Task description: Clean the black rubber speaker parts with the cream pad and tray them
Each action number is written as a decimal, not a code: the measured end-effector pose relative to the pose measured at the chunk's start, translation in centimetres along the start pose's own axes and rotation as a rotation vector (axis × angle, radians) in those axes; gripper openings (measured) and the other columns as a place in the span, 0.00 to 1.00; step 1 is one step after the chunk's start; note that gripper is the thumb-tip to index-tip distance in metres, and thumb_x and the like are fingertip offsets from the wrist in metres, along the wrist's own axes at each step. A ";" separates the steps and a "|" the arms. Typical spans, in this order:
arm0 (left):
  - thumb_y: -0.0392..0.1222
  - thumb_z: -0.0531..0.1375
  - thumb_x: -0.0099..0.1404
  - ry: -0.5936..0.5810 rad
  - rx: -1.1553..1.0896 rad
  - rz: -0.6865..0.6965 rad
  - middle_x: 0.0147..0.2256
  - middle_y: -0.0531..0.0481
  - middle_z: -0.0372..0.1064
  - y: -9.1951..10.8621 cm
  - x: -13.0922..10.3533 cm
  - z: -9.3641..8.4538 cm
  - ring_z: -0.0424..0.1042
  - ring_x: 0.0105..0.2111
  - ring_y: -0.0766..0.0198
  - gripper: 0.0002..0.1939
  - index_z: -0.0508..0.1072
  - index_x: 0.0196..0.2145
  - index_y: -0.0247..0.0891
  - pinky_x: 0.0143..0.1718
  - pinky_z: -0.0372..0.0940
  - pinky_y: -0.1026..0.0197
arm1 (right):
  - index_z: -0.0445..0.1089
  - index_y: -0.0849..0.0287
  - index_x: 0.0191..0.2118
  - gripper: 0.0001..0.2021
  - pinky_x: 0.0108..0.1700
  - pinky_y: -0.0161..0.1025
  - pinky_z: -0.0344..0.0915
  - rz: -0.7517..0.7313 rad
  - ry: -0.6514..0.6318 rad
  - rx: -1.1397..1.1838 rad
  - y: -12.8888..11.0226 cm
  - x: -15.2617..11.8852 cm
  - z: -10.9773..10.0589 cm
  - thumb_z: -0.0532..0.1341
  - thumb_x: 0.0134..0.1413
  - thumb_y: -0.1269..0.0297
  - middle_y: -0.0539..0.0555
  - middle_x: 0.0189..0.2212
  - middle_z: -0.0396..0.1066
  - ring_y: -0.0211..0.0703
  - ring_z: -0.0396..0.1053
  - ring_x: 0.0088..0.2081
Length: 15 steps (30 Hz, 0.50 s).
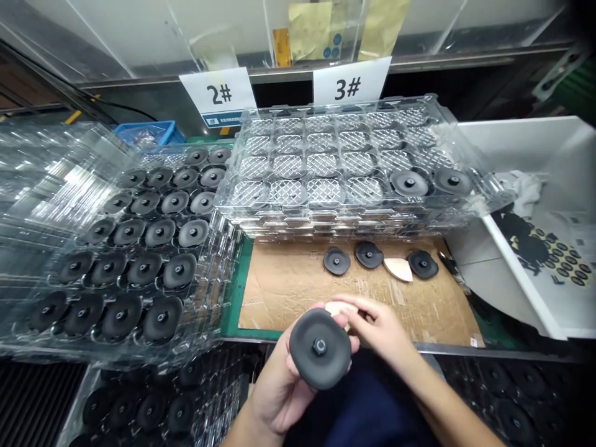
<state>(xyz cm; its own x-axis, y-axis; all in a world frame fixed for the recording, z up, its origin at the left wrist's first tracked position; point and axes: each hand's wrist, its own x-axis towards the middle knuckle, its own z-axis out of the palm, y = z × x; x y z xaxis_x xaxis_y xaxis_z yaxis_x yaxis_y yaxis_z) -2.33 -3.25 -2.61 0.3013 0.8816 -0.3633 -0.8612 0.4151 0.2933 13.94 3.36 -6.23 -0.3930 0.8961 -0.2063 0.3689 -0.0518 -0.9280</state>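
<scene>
My left hand is closed round a black rounded-square disc with a raised stud in its middle, its studded face turned up toward me. Just beyond its far edge, my right hand pinches a pale cream piece, partly covered by my fingers and the disc. On the cardboard ahead lie more black discs: one at the left, a middle one and a right one. A cream, pointed, curved-edge piece rests between the last two.
Clear plastic trays are stacked behind the cardboard, two discs in the top one's front right. At left, a clear tray holds many discs. A white bin with black scraps stands right. Behind are a blue box and signs.
</scene>
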 end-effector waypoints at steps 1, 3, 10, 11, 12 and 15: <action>0.37 0.65 0.51 -0.004 -0.001 0.008 0.46 0.47 0.71 0.0 0.0 -0.1 0.71 0.44 0.53 0.23 0.70 0.47 0.43 0.43 0.68 0.59 | 0.72 0.56 0.43 0.12 0.45 0.45 0.68 0.004 0.046 -0.006 -1.0 -0.1 -0.8 0.56 0.55 0.62 0.55 0.42 0.73 0.48 0.70 0.44; 0.38 0.65 0.51 0.013 0.000 0.031 0.48 0.48 0.70 0.0 0.0 0.0 0.70 0.45 0.53 0.24 0.70 0.47 0.44 0.45 0.66 0.57 | 0.71 0.52 0.44 0.11 0.44 0.40 0.68 -0.036 0.151 -0.029 -3.7 -0.5 -1.9 0.57 0.55 0.63 0.52 0.43 0.73 0.45 0.69 0.44; 0.38 0.63 0.54 0.221 0.079 0.125 0.48 0.47 0.70 -0.4 0.1 -0.1 0.68 0.47 0.59 0.25 0.66 0.51 0.45 0.50 0.61 0.60 | 0.67 0.60 0.46 0.14 0.34 0.37 0.65 -0.640 -0.007 -0.205 -9.6 -1.6 -0.1 0.55 0.53 0.75 0.52 0.33 0.74 0.38 0.69 0.31; 0.38 0.63 0.54 0.233 0.094 0.147 0.47 0.48 0.70 -0.4 0.1 -0.1 0.68 0.47 0.58 0.24 0.67 0.50 0.45 0.51 0.61 0.59 | 0.67 0.60 0.45 0.14 0.34 0.36 0.64 -0.627 -0.079 -0.225 -9.7 -1.4 0.2 0.54 0.54 0.76 0.52 0.32 0.74 0.37 0.68 0.31; 0.38 0.63 0.54 0.238 0.109 0.169 0.47 0.49 0.70 -0.5 0.2 0.1 0.67 0.48 0.57 0.24 0.67 0.50 0.46 0.51 0.61 0.58 | 0.68 0.59 0.44 0.13 0.34 0.36 0.63 -0.591 -0.125 -0.249 -9.7 -1.2 0.4 0.54 0.54 0.76 0.51 0.32 0.73 0.37 0.68 0.31; 0.39 0.63 0.55 0.241 0.132 0.161 0.47 0.49 0.70 -0.7 0.6 1.0 0.65 0.51 0.57 0.25 0.66 0.51 0.46 0.52 0.59 0.57 | 0.68 0.60 0.44 0.12 0.34 0.38 0.61 -0.574 -0.041 -0.309 -9.8 -0.5 0.7 0.54 0.55 0.74 0.52 0.30 0.72 0.38 0.67 0.30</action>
<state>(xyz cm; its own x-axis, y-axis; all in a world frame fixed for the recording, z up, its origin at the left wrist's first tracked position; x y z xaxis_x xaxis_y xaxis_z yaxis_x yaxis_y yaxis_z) -1.16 -2.77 -2.14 0.0464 0.8663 -0.4974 -0.8244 0.3144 0.4706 9.92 3.07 2.79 -0.6292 0.7257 0.2784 0.3132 0.5645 -0.7637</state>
